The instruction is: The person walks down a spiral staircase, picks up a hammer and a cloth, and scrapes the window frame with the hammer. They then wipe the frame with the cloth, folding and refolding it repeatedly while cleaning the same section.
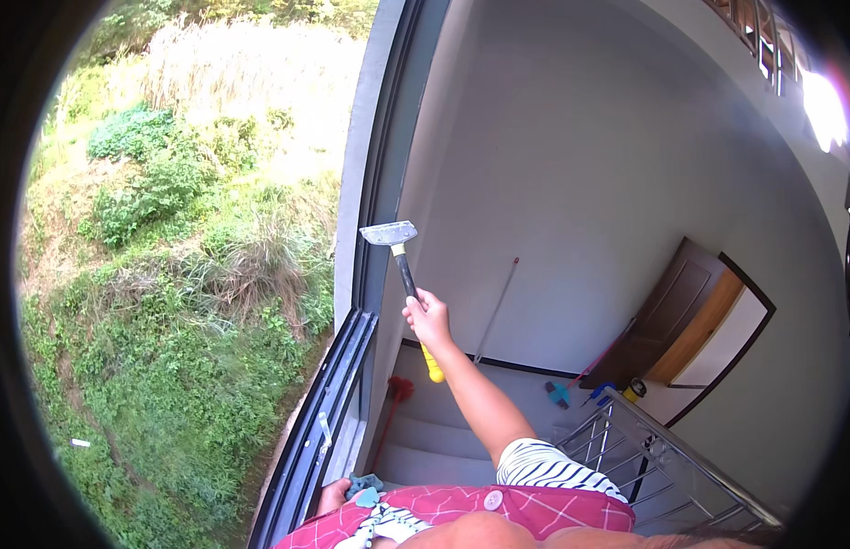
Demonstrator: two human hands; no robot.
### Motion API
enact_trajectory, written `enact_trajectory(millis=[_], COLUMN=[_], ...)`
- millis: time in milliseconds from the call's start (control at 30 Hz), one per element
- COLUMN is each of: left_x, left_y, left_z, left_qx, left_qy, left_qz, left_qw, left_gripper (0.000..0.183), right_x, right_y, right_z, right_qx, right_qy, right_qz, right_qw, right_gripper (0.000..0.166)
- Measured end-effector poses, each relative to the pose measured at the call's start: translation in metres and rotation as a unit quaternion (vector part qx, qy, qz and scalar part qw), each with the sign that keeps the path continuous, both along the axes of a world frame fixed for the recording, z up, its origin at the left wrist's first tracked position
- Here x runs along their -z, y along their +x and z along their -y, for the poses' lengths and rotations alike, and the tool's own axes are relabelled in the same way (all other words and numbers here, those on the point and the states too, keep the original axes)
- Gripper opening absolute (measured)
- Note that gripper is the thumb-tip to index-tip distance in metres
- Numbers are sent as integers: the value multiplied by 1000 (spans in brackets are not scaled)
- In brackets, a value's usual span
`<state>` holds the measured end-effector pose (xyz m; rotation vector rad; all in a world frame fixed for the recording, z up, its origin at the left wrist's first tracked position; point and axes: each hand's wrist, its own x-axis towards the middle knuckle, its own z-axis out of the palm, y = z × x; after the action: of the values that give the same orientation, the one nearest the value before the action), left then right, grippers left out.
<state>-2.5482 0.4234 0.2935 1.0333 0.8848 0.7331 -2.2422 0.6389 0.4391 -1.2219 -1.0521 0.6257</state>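
My right hand [428, 319] grips the black and yellow handle of a wide-blade scraper [388, 234], arm stretched out ahead. The scraper's metal head overlaps the dark upright window frame [380, 171]; whether it touches the frame cannot be told. Low in the view, my left hand [334, 495] is closed on a bunched teal cloth [363, 484], beside the window's lower track [329, 398]. Part of that hand is hidden by the red checked garment. Pale smears and a whitish strip [325, 429] mark the lower track.
Outside the window opening, a green slope [171, 343] lies below. Steps [432, 439] descend beside a metal railing [672, 453]. A pole [497, 309] leans on the wall; a red-headed duster [399, 389] and a teal broom [557, 394] stand lower, near a brown door [686, 302].
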Motion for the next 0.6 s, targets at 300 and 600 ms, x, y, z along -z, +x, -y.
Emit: enact_trajectory(millis=[300, 600], left_x=[-8, 72], left_y=[-3, 17], left_z=[2, 22], left_qx=[10, -233], left_qy=[-68, 34], left_qz=[52, 47], left_qw=[996, 971], left_gripper=[24, 33], right_x=[-20, 40], right_y=[-13, -10], right_z=[-55, -57], right_qx=[55, 70], right_qy=[119, 111], right_qz=[10, 63], right_qw=[991, 989], right_gripper=[35, 36])
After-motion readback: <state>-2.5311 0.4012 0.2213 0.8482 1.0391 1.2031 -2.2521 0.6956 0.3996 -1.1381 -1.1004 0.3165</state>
